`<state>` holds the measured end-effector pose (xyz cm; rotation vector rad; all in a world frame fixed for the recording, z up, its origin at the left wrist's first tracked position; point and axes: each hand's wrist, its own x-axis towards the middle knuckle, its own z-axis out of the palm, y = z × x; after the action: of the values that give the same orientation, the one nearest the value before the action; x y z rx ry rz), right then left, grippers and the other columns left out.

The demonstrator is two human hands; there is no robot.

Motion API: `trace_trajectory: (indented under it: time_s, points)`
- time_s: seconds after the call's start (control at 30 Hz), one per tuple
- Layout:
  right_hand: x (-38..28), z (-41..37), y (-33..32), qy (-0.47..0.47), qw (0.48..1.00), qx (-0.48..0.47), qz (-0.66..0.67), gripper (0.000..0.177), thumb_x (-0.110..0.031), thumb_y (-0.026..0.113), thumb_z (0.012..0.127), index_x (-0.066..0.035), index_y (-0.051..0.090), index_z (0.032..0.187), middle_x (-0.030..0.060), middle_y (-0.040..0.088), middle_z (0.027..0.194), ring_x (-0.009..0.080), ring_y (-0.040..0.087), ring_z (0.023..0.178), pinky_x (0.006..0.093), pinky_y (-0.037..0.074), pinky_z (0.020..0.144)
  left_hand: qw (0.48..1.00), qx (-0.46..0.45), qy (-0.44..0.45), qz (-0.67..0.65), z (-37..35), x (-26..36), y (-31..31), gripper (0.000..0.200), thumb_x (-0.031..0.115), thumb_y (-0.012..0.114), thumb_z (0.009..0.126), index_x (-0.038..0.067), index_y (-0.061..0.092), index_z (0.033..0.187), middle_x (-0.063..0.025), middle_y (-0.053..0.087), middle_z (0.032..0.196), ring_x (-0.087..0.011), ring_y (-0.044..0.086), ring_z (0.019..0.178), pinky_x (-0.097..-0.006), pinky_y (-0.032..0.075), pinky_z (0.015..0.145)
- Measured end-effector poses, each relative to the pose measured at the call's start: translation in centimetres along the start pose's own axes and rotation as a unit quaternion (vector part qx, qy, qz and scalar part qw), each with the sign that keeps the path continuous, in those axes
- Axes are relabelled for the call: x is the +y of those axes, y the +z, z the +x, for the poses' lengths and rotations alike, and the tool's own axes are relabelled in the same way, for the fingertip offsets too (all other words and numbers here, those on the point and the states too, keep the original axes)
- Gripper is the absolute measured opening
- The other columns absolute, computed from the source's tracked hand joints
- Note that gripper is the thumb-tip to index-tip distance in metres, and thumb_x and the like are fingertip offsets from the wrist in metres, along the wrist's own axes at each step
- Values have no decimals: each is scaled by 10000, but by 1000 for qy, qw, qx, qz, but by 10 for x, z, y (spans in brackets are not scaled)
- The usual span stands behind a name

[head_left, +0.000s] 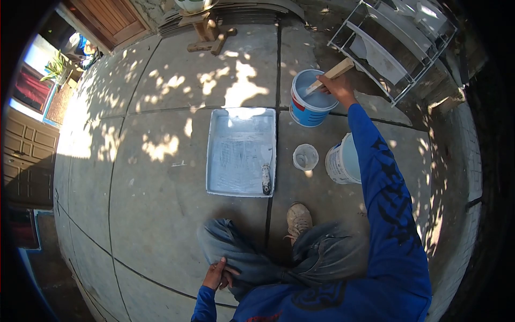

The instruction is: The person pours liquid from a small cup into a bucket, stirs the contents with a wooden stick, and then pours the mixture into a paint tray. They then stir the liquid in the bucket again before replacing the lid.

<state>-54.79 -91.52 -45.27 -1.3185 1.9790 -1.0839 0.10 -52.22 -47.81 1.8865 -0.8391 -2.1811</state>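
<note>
My right hand (pixel 338 89) is closed around a wooden stick (pixel 339 68). The stick's lower end reaches into a blue and white bucket (pixel 308 110) of pale, greyish-blue liquid that looks like paint. Against my jeans, near the knee, rests my left hand (pixel 216 275), its thumb and fingers apart and nothing held. In front of me lies a paint-stained white tray (pixel 210 153). A scraper-like tool with a smeared handle (pixel 266 180) lies along the tray's right side. A small clear plastic cup (pixel 306 157) stands between the tray and a second white bucket (pixel 337 163), partly hidden by my right sleeve.
A white metal rack (pixel 399 99) with pale sheets stands at the far right. A wooden stand (pixel 206 32) is at the back, by stacked grey sheets (pixel 241 16). Concrete slabs (pixel 161 198) with dark joints form the floor. Doors and a potted plant (pixel 56 67) are at left.
</note>
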Motion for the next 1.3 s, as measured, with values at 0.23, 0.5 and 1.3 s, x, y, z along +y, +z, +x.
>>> trace_trajectory:
  time_s: [0.23, 0.5, 1.3]
  points:
    - [-5, -12, -15, -155, 964, -5, -217, 437, -324, 711, 767, 90, 683, 905, 292, 686, 852, 421, 687, 839, 420, 561, 758, 1000, 8, 5, -6, -3, -1, 1, 840, 609, 284, 1010, -87, 717, 826, -172, 585, 482, -145, 375, 262, -273, 285, 287]
    - [-29, 0, -8, 23, 989, -67, -126, 405, -294, 696, 780, 73, 677, 950, 207, 709, 795, 264, 709, 600, 362, 580, 600, 1000, -4, 10, 3, -2, 0, -2, 853, 631, 293, 1000, -99, 716, 873, -179, 597, 500, -167, 418, 271, -267, 311, 291]
    - [-46, -8, 6, -17, 983, -58, -171, 384, -296, 672, 775, 61, 686, 917, 211, 706, 775, 330, 714, 741, 417, 559, 714, 1000, -12, 1, 11, 1, -2, -5, 834, 592, 271, 1020, -102, 711, 879, -184, 597, 503, -167, 397, 267, -273, 306, 295]
